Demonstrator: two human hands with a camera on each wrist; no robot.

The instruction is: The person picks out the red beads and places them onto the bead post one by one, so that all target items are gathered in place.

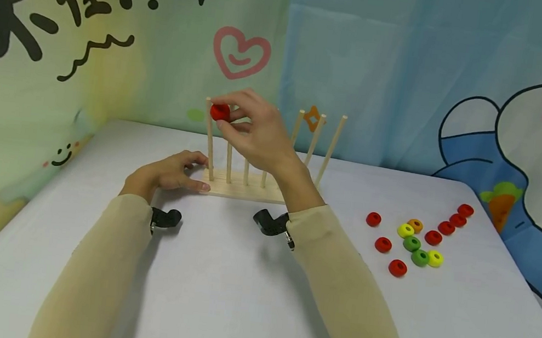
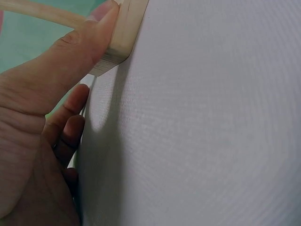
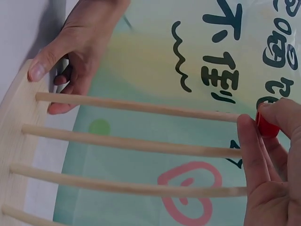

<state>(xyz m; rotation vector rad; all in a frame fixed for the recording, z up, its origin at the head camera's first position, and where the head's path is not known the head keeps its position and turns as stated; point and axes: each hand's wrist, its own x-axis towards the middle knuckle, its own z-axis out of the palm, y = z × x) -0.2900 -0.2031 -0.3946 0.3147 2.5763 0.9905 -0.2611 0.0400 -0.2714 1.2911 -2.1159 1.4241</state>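
A pale wooden rack with upright pegs [image 1: 241,190] stands on the white table. My left hand [image 1: 167,173] holds the left end of its base; in the left wrist view the thumb [image 2: 77,49] presses on the base's corner [image 2: 126,35]. Between thumb and fingers, my right hand [image 1: 261,132] pinches a red bead [image 1: 219,112] close by the top of the leftmost peg [image 1: 210,149]. The right wrist view shows that red bead [image 3: 268,129] near the peg's tip, which the fingers partly hide. Some pegs are hidden behind the right hand and forearm.
Loose red beads [image 1: 397,268] lie on the right of the table [image 1: 218,295], along with yellow [image 1: 435,258], green [image 1: 412,243] and orange [image 1: 415,225] ones. A printed cloth backdrop [image 1: 361,63] hangs behind the table. Each wrist wears a black camera [image 1: 270,223].
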